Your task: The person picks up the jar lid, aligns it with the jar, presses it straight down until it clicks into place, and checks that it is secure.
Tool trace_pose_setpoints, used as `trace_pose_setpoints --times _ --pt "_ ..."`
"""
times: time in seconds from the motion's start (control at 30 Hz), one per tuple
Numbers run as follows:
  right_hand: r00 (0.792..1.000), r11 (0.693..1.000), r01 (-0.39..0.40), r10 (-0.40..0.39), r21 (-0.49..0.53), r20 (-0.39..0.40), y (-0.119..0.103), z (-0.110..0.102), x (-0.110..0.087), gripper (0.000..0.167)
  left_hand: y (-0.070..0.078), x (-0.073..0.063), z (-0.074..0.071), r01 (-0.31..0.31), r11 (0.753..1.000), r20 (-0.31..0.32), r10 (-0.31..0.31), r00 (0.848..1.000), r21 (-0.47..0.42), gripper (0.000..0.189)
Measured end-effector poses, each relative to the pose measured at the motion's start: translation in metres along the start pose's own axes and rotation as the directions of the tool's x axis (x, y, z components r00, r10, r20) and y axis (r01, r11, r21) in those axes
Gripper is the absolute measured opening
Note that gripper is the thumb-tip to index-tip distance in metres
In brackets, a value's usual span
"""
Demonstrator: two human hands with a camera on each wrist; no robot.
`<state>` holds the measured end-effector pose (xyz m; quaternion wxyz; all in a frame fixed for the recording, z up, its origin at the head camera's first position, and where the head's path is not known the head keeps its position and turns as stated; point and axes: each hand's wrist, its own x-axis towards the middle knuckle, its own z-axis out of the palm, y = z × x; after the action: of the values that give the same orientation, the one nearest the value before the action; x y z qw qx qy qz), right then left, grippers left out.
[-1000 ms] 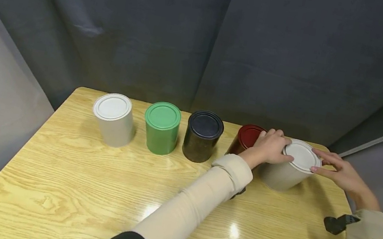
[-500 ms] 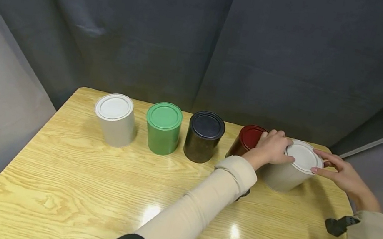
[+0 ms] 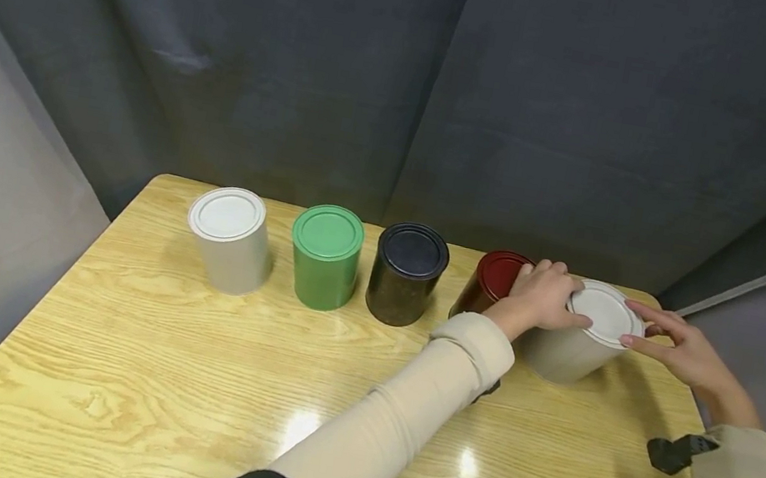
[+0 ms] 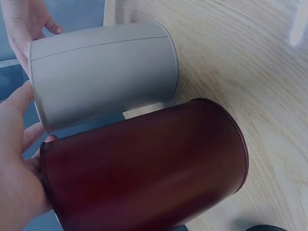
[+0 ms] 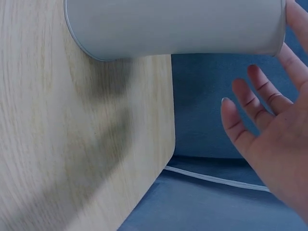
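A light grey lidded can (image 3: 606, 314) stands at the right end of a row, between both hands. My left hand (image 3: 544, 296) grips the left side of its top rim, thumb over the lid edge, fingers in the gap beside a dark red can (image 3: 501, 274). Thumb and forefinger of my right hand (image 3: 684, 349) hold the rim from the right; the other fingers hang loosely curled away from the side in the right wrist view. In the left wrist view the grey can (image 4: 106, 72) and the red can (image 4: 144, 168) sit close together, the left hand at their tops.
Leftward along the back edge of the wooden table (image 3: 141, 368) stand a black can (image 3: 414, 253), a green can (image 3: 328, 234) and a white-lidded can (image 3: 227, 217). A dark curtain (image 3: 305, 65) hangs behind. The table's right edge lies close past the grey can.
Both hands stay at the grey can's rim and the cans keep their places. Only a slight shift of the head view shows.
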<state>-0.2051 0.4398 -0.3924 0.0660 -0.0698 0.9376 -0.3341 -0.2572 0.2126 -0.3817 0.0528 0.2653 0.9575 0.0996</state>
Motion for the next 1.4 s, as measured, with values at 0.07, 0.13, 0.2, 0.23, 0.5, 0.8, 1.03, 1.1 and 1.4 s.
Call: trace_pose_setpoints --times 0.07,0.13,0.2,0.23,0.5,0.8,1.03,1.1,1.4 --pt "1.000 1.000 -0.001 0.001 -0.009 0.005 -0.002 0.000 0.001 0.059 0.000 0.001 0.000 0.009 1.000 -0.008 -0.009 1.000 -0.004 0.055" --pt "1.000 1.000 0.002 -0.002 -0.009 0.010 -0.004 0.000 0.002 0.059 0.000 0.001 0.000 0.018 1.000 -0.015 -0.018 1.000 -0.008 0.054" --pt "1.000 1.000 0.008 -0.008 -0.008 0.007 -0.005 0.000 0.003 0.058 0.001 0.001 0.000 0.022 1.000 -0.016 -0.022 1.000 -0.007 0.054" --pt "1.000 1.000 0.014 -0.014 -0.006 0.004 -0.005 0.000 0.003 0.058 0.001 0.001 0.000 0.023 1.000 -0.016 -0.023 1.000 -0.005 0.053" --pt "0.999 0.999 0.033 -0.034 -0.017 -0.019 -0.005 0.001 0.000 0.055 0.005 0.001 -0.001 0.013 0.999 0.002 -0.013 1.000 0.031 0.050" --pt "0.973 0.988 0.093 -0.116 -0.124 -0.198 -0.009 0.005 -0.008 0.042 0.000 -0.003 -0.008 -0.053 0.995 -0.028 0.056 0.998 0.089 0.043" --pt "0.933 0.992 0.059 -0.093 -0.108 -0.348 -0.025 0.010 -0.017 0.027 -0.002 -0.014 -0.015 -0.125 0.992 -0.057 0.125 0.990 0.008 0.036" --pt "0.919 0.994 0.047 -0.082 -0.099 -0.387 -0.031 0.013 -0.020 0.023 -0.003 -0.019 -0.017 -0.155 0.988 -0.095 0.152 0.984 -0.024 0.031" --pt "0.885 0.992 0.015 -0.071 -0.124 -0.460 -0.055 0.032 -0.039 0.018 -0.018 -0.048 -0.010 -0.330 0.910 -0.371 0.224 0.901 -0.251 0.013"
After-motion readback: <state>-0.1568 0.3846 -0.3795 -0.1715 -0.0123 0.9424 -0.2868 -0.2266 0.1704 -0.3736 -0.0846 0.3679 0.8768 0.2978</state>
